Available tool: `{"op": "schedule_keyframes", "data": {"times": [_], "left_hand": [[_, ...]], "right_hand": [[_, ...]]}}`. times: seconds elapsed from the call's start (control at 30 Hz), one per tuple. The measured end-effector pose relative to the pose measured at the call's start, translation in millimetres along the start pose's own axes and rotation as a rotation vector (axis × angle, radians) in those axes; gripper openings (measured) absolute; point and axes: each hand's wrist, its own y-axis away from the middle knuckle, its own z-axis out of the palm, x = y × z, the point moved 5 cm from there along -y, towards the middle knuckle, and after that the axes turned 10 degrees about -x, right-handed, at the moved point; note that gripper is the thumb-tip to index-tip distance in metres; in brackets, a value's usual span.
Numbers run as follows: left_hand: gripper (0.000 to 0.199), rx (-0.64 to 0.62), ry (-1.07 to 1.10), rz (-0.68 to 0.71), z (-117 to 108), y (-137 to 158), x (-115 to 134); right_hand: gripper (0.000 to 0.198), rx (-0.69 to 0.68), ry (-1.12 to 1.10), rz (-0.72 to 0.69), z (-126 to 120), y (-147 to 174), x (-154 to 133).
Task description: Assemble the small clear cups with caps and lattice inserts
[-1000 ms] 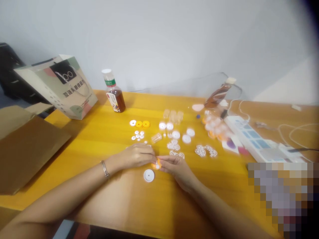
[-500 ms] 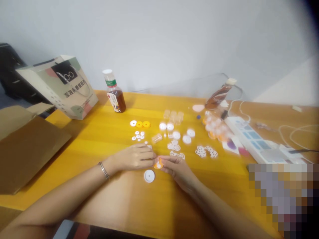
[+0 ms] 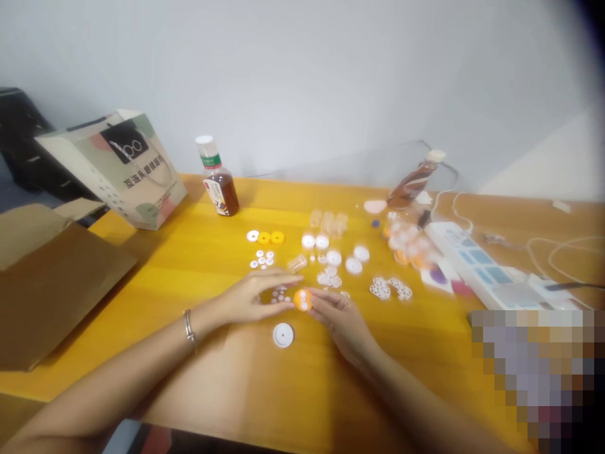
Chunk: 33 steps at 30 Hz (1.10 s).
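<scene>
Between finger and thumb, my right hand [image 3: 343, 315] holds a small round orange plastic piece [image 3: 302, 301] with white parts set in it. My left hand [image 3: 255, 296] is open beside it, fingers stretched out and thumb apart; the thumb tip is close to the orange piece, and I cannot tell if it touches. Several small white parts [image 3: 280, 296] show in the gap of that hand. Just below both hands lies a white disc [image 3: 283, 335] with a central hole. Beyond them are white lacy pieces [image 3: 329, 277] and a clear little cylinder [image 3: 297, 263].
Yellow rings [image 3: 271, 238], small white discs [image 3: 261, 259], white wheels [image 3: 354, 265] and clear cups [image 3: 328, 222] lie farther back. A tea bottle [image 3: 220, 183] and paper bag [image 3: 137, 170] stand left, near a cardboard box [image 3: 57, 284]. Rightward are orange-and-white pieces [image 3: 410, 239], a tilted bottle [image 3: 413, 183] and a power strip [image 3: 482, 265].
My left hand has come off the orange piece, its fingers and thumb spreading apart. My right hand keeps hold of the piece, which is turned and slightly higher.
</scene>
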Motion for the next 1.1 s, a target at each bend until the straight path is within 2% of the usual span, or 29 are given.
{"op": "schedule_keyframes", "data": {"times": [0.07,0.17,0.33,0.47,0.67,0.8,0.9,1.0,1.03,1.1], "left_hand": [[0.034,0.09,0.145,-0.149,4.2,0.6,-6.7],[0.029,0.098,0.378,-0.272,21.7,-2.0,-11.1],[0.025,0.131,0.608,-0.317,38.7,-8.7,-14.2],[0.027,0.102,0.706,-0.347,36.6,-8.2,-24.8],[0.033,0.013,0.851,-0.327,31.5,-2.4,-39.0],[0.032,0.005,0.813,-0.324,32.4,-2.7,-40.3],[0.03,0.02,0.688,-0.312,26.2,-2.7,-34.6],[0.023,0.083,0.332,-0.293,9.8,5.2,-16.8],[0.022,0.065,0.189,-0.285,6.8,9.2,-8.1],[0.024,-0.051,-0.03,-0.244,9.7,17.6,9.3]], "right_hand": [[0.025,0.061,0.0,-0.048,-1.8,0.7,-1.2],[0.026,0.104,0.005,-0.109,-1.2,2.2,-1.5],[0.025,0.062,0.022,-0.119,2.4,2.8,1.4],[0.028,0.006,0.066,-0.095,2.0,1.5,0.1],[0.035,-0.155,0.183,-0.039,7.0,-0.6,-2.3],[0.035,-0.225,0.214,-0.046,12.1,-0.6,-2.2],[0.034,-0.194,0.24,-0.046,11.0,-0.8,-3.1],[0.034,-0.097,0.264,-0.071,5.7,-0.7,-8.5],[0.034,-0.062,0.271,-0.085,3.9,-0.4,-11.1],[0.033,-0.014,0.281,-0.104,1.7,0.4,-15.6]]}}
